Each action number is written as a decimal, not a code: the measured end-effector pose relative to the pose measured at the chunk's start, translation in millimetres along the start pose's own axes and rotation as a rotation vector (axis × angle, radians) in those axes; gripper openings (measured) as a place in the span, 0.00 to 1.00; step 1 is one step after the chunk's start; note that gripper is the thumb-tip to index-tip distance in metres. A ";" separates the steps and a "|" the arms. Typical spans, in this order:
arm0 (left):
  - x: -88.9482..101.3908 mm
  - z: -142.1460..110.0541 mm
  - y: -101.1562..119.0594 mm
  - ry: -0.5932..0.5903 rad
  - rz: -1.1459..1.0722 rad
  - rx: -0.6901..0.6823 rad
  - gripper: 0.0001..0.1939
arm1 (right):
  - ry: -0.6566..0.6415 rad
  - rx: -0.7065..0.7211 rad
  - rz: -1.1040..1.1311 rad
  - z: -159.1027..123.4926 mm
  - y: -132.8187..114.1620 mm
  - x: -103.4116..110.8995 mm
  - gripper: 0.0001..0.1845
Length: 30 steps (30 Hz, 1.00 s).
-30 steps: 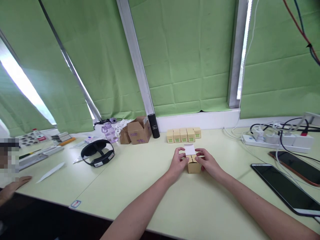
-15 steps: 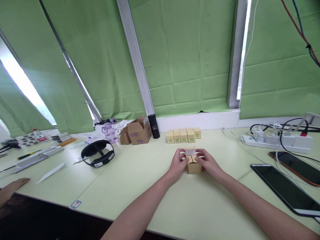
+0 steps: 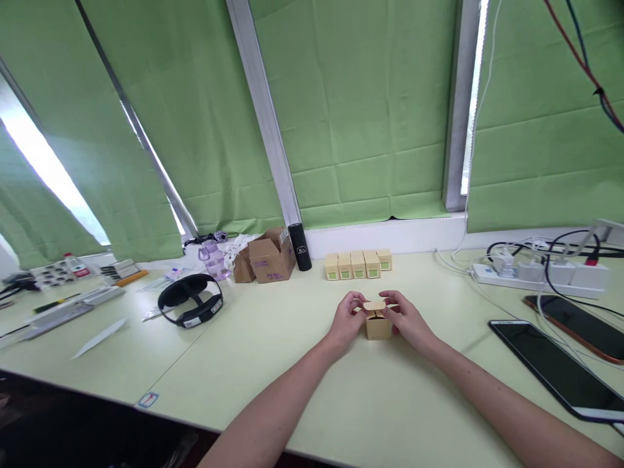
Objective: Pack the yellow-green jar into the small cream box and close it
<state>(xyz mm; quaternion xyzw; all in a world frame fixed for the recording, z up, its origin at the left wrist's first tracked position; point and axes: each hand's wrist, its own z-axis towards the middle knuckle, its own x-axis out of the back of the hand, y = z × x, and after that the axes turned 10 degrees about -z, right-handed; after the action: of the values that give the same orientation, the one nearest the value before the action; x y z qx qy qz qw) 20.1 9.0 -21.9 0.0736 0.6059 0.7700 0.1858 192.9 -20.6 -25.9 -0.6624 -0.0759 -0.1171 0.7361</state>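
A small tan cardboard box [image 3: 379, 329] stands on the table in front of me, between my two hands. Its lid flap [image 3: 374, 305] leans forward over the top, partly raised, with the inner flaps just visible beneath it. My left hand [image 3: 348, 322] is closed on the left side of the box, fingertips at the lid's left edge. On the other side, my right hand [image 3: 407, 320] grips the box and the lid's right edge. Some fingertips are hidden behind the lid and the box. Beyond them stands a row of several similar small boxes [image 3: 358, 265] with green-framed labels.
A brown carton [image 3: 273, 259] and a black cylinder [image 3: 299, 247] stand at the back. Left of them lie a black headset [image 3: 190, 300] and a purple bottle [image 3: 213, 260]. On the right are a white power strip [image 3: 541, 278], cables and two phones, one a large phone [image 3: 560, 364].
The lid flap has swung from upright to tilted forward over the box, my fingers moving with it. Another person's hand at the left table edge has left the view.
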 end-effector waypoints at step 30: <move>-0.1 -7.6 16.8 -0.012 -0.126 -0.011 0.11 | 0.217 0.490 -0.272 -11.4 -7.7 5.6 0.05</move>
<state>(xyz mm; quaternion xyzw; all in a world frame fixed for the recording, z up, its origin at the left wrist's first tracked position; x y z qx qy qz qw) 14.3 -1.2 -7.7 0.0390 0.6040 0.7597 0.2377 195.7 -33.0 -18.3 -0.4322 -0.1107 -0.2630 0.8554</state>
